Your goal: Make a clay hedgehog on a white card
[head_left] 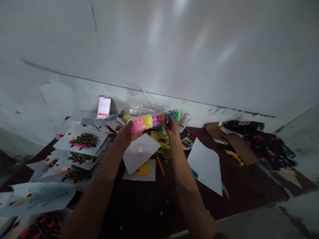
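My left hand (125, 134) grips the pink end of a long clear-wrapped pack of coloured blocks (149, 121), raised above the far part of the dark table. My right hand (172, 127) holds the pack's dark blue end. Pink, yellow, purple and orange sections show between the hands. Below the pack lies a white sheet (142, 151) over another sheet with a yellow shape (144, 168). An orange pencil or stick (160, 166) rests to their right, near a crumpled yellow bag (163, 144).
Hedgehog pictures (83, 140) pile up on the left. A blurred-out screen (104, 107) stands by the wall. On the right are white paper (206, 166), a yellow cutter (234, 157), brown card (239, 149) and dark flowered cloth (266, 142).
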`<state>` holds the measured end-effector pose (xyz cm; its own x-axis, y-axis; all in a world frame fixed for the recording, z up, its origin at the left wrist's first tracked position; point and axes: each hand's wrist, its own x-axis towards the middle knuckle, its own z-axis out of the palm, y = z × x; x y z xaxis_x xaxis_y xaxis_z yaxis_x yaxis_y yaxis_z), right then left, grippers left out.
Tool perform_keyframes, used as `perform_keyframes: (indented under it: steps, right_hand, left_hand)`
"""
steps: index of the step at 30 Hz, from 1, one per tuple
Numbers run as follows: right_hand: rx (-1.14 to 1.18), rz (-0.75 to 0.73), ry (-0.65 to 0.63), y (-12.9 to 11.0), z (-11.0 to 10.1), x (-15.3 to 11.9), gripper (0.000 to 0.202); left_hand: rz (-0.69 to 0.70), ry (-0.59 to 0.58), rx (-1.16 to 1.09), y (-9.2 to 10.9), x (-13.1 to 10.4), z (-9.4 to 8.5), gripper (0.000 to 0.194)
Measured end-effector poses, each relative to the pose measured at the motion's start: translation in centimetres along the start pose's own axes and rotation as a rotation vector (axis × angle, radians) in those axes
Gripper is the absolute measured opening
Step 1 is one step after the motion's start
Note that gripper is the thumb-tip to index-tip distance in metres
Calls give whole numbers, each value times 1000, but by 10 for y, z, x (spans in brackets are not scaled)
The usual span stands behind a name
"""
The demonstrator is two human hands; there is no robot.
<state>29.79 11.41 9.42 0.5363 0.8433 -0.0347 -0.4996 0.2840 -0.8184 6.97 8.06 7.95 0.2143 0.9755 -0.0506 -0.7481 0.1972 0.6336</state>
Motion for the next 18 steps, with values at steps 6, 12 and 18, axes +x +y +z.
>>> perform_keyframes:
  steps: [6, 12, 18]
  right_hand:
    - [-82, -78, 13, 3, -12, -3, 17]
    - [-164, -26, -100, 14, -10, -5, 19]
    - [-377, 15, -142, 29, 10, 7, 38]
  left_hand:
    - [75, 44, -83, -7, 5, 5, 17]
    - [133, 125, -52, -16, 11, 4, 23]
    - [28, 92, 39, -21, 14, -15, 39]
